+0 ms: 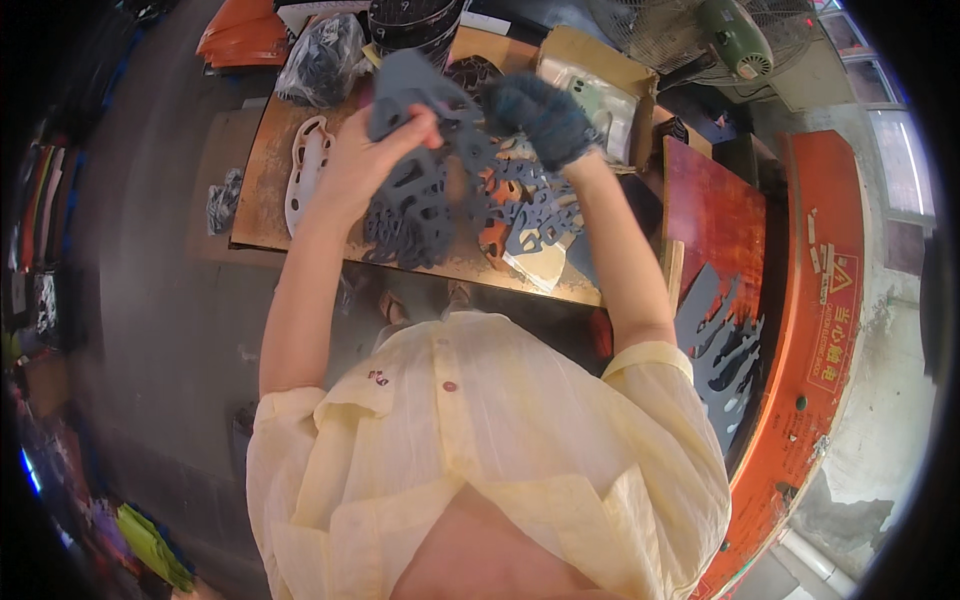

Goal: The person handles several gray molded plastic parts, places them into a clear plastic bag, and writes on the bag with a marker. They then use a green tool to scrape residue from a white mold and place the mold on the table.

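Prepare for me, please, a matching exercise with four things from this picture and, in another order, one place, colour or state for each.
1. left hand
2. right hand
3. fan
4. white piece

A. dark-gloved
B. on the left part of the table
C. bare, holding a grey piece
D. partly green, at the picture's upper right

Right pairs: 1-C, 2-A, 3-D, 4-B.

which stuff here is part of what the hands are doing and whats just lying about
Seemingly in use: left hand, the grey cut-out sheet it holds, gloved right hand, grey cut pieces.

Apparently just lying about: plastic bag, orange sheets, green fan.
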`<action>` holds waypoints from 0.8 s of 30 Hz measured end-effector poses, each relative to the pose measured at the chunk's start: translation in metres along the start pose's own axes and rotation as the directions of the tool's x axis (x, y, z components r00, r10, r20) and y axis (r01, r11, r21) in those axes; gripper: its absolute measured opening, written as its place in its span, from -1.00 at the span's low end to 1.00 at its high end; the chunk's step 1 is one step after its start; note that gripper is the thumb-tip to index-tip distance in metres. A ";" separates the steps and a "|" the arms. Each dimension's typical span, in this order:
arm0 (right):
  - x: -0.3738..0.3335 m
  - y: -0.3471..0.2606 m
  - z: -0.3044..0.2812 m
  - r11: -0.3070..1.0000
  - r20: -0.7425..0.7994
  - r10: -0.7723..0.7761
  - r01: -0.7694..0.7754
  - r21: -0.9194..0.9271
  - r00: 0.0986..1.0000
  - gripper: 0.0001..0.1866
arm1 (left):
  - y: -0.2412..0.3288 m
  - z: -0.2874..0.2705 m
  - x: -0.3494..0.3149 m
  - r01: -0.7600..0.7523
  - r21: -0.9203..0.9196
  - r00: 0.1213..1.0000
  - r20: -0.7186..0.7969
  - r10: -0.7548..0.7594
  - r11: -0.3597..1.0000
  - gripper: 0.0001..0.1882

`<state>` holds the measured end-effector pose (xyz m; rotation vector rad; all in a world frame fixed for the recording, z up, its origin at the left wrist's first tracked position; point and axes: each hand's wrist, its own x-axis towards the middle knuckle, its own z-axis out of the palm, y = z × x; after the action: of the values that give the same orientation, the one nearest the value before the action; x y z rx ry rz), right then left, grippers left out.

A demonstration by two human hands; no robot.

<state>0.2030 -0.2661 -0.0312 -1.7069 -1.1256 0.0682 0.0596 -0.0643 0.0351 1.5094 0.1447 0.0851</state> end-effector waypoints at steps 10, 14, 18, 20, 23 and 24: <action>-0.118 0.073 0.057 0.592 0.503 0.761 -0.121 -0.797 0.411 -0.68 | -0.024 -0.038 -0.049 0.024 -0.325 0.951 -0.285 -0.122 0.945 -0.84; -0.102 0.104 0.055 0.619 0.481 0.697 -0.106 -0.778 0.532 -0.65 | -0.024 -0.038 -0.052 0.005 -0.359 0.954 -0.278 -0.112 0.933 -0.84; -0.099 0.103 0.064 0.570 0.435 0.618 0.007 -0.822 0.655 -0.62 | -0.025 -0.033 -0.052 0.033 -0.322 0.971 -0.212 -0.107 0.946 -0.82; -0.095 0.094 0.057 0.519 0.410 0.524 0.102 -0.849 0.747 -0.62 | -0.021 -0.034 -0.053 0.046 -0.271 0.973 -0.208 -0.106 0.961 -0.80; -0.077 0.077 0.020 0.511 0.356 0.381 0.127 -0.850 0.853 -0.69 | -0.014 -0.036 -0.053 -0.007 -0.249 0.982 -0.184 -0.040 0.969 -0.79; -0.068 0.070 0.001 0.579 0.336 0.366 0.070 -0.812 0.868 -0.74 | -0.013 -0.036 -0.052 -0.031 -0.252 0.983 -0.182 -0.016 0.967 -0.79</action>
<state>0.2090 -0.3140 -0.1157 -2.7412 -1.4966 0.0944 0.0021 -0.0373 0.0226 1.2444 0.2653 0.2406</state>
